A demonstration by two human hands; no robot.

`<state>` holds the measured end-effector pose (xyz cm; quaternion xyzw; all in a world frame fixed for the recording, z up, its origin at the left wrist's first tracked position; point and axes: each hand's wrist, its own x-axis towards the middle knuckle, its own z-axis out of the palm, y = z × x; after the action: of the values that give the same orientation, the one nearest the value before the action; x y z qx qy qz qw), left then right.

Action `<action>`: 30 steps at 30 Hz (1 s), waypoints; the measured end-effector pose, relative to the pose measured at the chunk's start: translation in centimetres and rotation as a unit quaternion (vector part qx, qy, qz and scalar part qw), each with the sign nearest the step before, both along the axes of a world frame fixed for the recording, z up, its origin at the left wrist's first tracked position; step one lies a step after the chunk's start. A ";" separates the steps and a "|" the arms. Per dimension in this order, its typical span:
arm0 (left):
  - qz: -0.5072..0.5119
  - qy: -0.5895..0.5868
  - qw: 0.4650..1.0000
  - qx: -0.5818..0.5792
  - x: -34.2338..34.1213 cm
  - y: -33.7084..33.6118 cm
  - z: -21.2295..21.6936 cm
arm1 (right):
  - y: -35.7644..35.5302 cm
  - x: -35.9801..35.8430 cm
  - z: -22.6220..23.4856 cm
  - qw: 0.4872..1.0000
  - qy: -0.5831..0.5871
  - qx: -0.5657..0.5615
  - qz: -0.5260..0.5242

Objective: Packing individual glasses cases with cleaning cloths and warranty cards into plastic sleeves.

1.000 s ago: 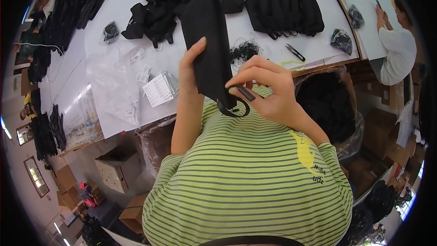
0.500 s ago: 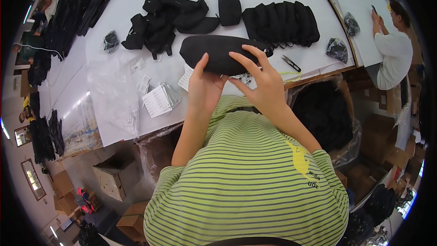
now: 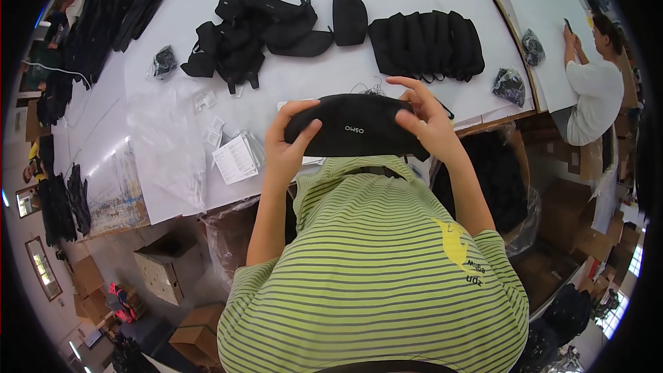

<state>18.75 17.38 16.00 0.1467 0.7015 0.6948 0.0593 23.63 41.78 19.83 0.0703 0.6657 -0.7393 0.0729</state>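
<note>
A black zip-type fabric pouch [image 3: 352, 139], long with a rounded upper edge, is held up between my two hands in front of my chest. Small pale lettering marks the face turned toward me. My left hand [image 3: 289, 131] grips its left end, thumb on the near face and fingers along the top. At the right end my right hand [image 3: 431, 121] pinches it, thumb in front, with the index finger raised off the fabric. Behind the pouch a tangle of thin dark cords [image 3: 371, 88] shows on the white table [image 3: 331, 72].
Black pouches lie in a heap [image 3: 242, 34], one apart [image 3: 350, 19], and several in a row [image 3: 428, 45]. White tags [image 3: 238, 159] and clear plastic [image 3: 166, 141] are at left. A box of black items [image 3: 490, 176] stands below the edge. Another person [image 3: 594, 90] sits right.
The pouch has come nearer my body and been turned, so its lettered face now shows. My hands have spread apart to its two ends.
</note>
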 end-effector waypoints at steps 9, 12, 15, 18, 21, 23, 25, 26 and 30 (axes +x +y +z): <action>0.006 -0.021 0.998 0.058 -1.0 0.7 -2.4 | 0.4 -0.3 -1.6 0.946 0.213 0.243 -0.028; 0.028 -0.034 0.998 0.041 -1.3 1.0 -3.4 | 0.9 -0.6 -2.0 0.949 0.192 0.247 -0.019; 0.015 -0.044 0.998 0.031 -1.5 1.2 -3.5 | 1.9 -0.9 -2.2 0.978 0.061 0.192 0.061; -0.037 -0.051 0.997 0.039 -2.0 1.9 -3.3 | 2.5 -1.2 -2.9 0.979 -0.052 0.137 0.142; -0.099 -0.046 0.994 0.006 -2.3 2.2 -3.6 | 4.8 -2.1 -5.5 0.982 -0.081 0.139 0.102; -0.057 -0.083 0.991 -0.084 -2.6 1.1 -5.6 | 7.5 -3.1 -6.6 0.992 -0.056 0.114 -0.012; 0.016 -0.141 0.965 -0.221 -2.6 -0.7 -8.2 | 10.9 -4.6 -8.6 0.966 0.045 0.129 -0.218; 0.017 -0.139 0.965 -0.220 -2.4 -2.1 -10.2 | 12.6 -5.6 -10.0 0.934 0.087 0.125 -0.324; 0.073 -0.005 0.876 -0.478 -0.5 -5.1 -15.7 | 18.0 -9.4 -13.4 0.777 0.129 0.440 -0.431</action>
<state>18.22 12.23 0.31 0.0459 0.9565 0.2783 0.0745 14.23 59.80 6.44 0.2781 0.8217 -0.3220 -0.3791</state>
